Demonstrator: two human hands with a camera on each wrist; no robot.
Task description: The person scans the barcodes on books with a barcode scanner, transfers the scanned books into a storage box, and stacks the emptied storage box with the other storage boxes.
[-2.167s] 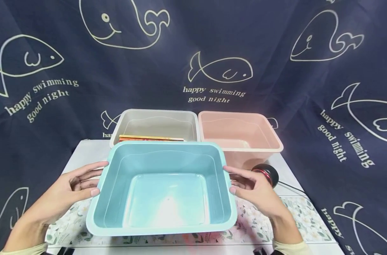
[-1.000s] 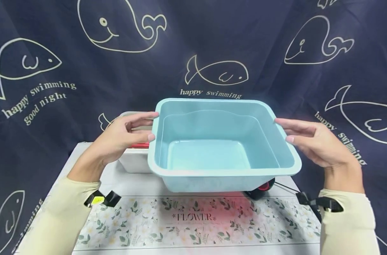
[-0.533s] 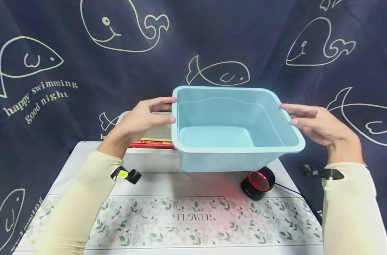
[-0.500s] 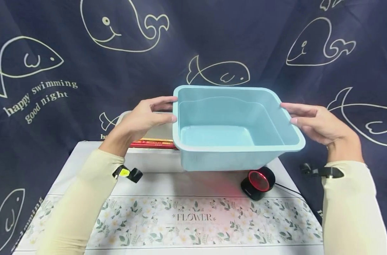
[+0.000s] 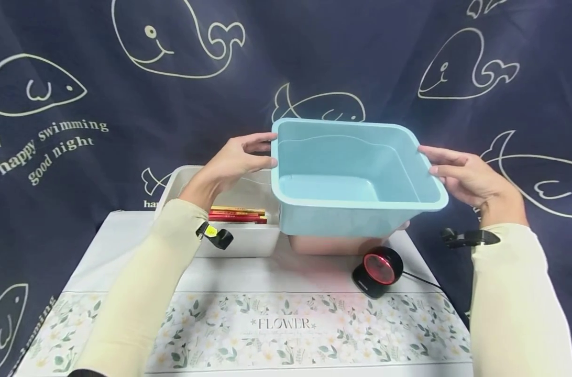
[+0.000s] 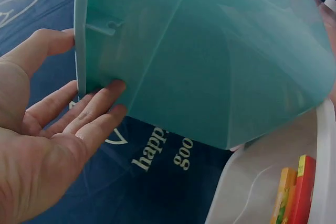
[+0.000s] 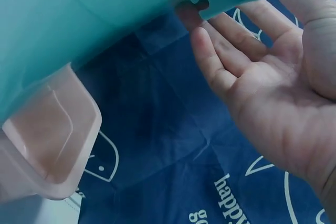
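A light blue plastic storage bin [image 5: 333,220] is held up over the back right of the table, its open top tilted toward me. My left hand [image 5: 231,161] grips its left rim, thumb on the rim and fingertips against the outer wall underneath, as the left wrist view shows. My right hand [image 5: 476,175] holds the opposite rim; in the right wrist view its fingers reach under the rim beside a small notch. Below the blue bin stands a pink bin [image 5: 333,245], mostly hidden in the head view. Nothing lies inside the blue bin.
A pale grey bin [image 5: 248,242] holding several thin books [image 5: 239,215] stands to the left of the pink one. In front of them sits a black device with a red-lit round face [image 5: 378,268], its cable running right. A flower-patterned strip [image 5: 286,340] crosses the table.
Both hands have lifted the blue bin from the front of the table and carried it back and right, over the pink bin. In the last half second it has shifted slightly further back.
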